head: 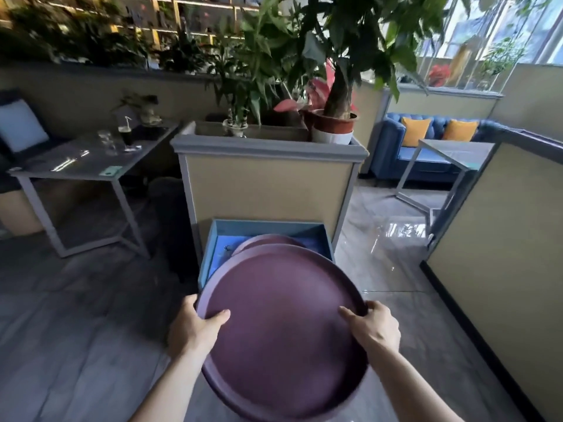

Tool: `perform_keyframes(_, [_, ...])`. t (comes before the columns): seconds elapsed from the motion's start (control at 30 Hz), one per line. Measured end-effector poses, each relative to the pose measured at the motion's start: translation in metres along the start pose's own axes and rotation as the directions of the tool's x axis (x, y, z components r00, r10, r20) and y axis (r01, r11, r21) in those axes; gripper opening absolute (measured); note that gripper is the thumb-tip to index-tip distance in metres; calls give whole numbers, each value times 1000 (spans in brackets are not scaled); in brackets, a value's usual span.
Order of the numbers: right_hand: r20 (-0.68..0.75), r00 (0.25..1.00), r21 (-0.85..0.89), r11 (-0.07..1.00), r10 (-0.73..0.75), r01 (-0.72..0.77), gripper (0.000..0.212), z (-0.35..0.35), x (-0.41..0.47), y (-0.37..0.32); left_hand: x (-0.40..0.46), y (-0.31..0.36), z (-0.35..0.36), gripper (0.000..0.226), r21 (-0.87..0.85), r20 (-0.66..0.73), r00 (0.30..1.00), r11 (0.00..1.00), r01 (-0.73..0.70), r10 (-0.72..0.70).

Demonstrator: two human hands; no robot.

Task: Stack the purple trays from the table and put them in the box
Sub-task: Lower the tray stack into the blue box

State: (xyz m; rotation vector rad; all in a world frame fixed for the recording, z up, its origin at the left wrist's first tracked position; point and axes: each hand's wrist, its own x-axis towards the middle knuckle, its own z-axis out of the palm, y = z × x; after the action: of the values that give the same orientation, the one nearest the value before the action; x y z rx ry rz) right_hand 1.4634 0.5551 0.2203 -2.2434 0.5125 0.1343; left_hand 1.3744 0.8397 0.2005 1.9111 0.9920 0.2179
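Hands grip the tray [283, 330] at its near rim: left hand [195, 327] clamps the left edge, thumb on top; right hand [376, 327] clamps the right edge likewise. Tray hangs just before the box [213, 239], tilted towards it. Box lies straight ahead, another tray [268, 240] already inside. Both hands equally near. No readable writing anywhere.

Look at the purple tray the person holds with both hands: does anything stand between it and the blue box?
Nothing visible blocks it. The purple tray, held by left hand and right hand, hangs before the open blue box, where another tray already lies.
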Motion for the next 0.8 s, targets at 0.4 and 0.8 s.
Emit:
perform_keyframes(0.4, [106,993,-140,990,48,-33,46,101,224,-72,192,57,119,69,193,-1,988,969,154,-157])
perform_keyframes(0.8, [139,983,-266,961,117,-77,50,190,315,-84,315,30,181,69,354,65,968,912,207,-244])
